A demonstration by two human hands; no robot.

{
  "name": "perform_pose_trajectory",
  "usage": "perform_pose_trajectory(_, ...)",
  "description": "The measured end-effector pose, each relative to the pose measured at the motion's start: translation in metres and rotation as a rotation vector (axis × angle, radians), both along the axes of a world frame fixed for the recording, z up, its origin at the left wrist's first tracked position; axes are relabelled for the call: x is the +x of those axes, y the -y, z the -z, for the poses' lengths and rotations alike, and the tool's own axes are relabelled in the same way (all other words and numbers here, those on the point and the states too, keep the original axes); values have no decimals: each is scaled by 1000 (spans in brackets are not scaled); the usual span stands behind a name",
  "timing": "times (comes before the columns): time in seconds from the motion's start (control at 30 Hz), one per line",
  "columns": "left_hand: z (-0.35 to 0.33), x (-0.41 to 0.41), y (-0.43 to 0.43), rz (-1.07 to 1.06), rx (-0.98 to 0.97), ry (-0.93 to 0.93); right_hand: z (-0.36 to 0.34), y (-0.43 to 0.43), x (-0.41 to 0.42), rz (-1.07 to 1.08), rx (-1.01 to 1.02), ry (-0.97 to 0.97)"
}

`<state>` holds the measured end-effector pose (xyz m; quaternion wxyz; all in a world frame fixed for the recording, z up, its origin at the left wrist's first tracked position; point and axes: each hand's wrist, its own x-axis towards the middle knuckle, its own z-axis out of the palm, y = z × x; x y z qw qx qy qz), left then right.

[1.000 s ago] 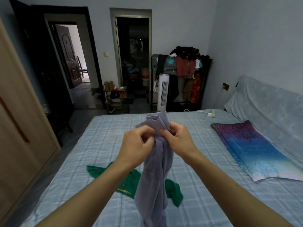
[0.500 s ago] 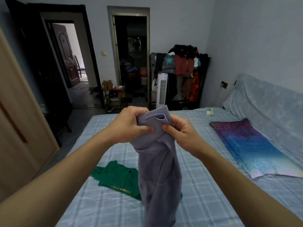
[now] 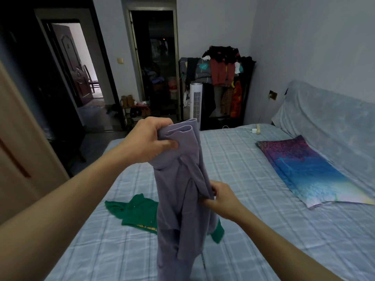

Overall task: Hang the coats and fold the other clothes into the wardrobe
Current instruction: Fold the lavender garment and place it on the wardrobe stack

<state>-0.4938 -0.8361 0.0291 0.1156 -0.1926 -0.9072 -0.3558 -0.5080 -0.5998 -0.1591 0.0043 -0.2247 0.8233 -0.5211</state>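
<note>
A lavender garment (image 3: 180, 199) hangs in front of me above the bed. My left hand (image 3: 148, 140) grips its bunched top edge, held up at chest height. Lower down, my right hand (image 3: 221, 197) pinches a fold on the garment's right side. A green garment (image 3: 138, 211) lies crumpled on the bed (image 3: 253, 230) behind the hanging one, partly hidden by it. The wooden wardrobe (image 3: 24, 159) stands at the left edge of the view, its door closed as far as I can see.
A purple-and-blue pillow (image 3: 304, 171) lies on the bed's right side by a covered headboard (image 3: 328, 122). A charger and cable (image 3: 254, 129) rest at the far corner. Beyond the bed stand a white tower fan (image 3: 195, 102), a loaded clothes rack (image 3: 223, 78) and two open doorways.
My right hand has let go of the top edge and slid down the garment's right side to pinch it lower. My left hand keeps the top and has risen slightly.
</note>
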Motion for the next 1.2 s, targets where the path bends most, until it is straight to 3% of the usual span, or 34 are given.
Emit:
perform_pose_trajectory(0.3, 1, 4, 29, -116, -41, -68, 11, -10, -25, 277, 53, -67)
perform_pose_trajectory(0.5, 5, 3, 45, -201, -27, -115, 4, -18, -23, 249, -63, -216)
perform_pose_trajectory(0.67, 9, 4, 52, -227, -22, -113, 4, -41, -15, 92, 32, -192)
perform_pose_trajectory(0.83, 14, 4, 48, -193, -20, -106, 30, -48, -7, 122, 402, -89)
perform_pose_trajectory(1.0, 20, 6, 51, -196, -48, -113, 51, -51, -9, 270, 282, 23)
perform_pose_trajectory(1.2, 24, 11, 68, -215, -51, -143, 48, -53, -27, 423, 122, -121)
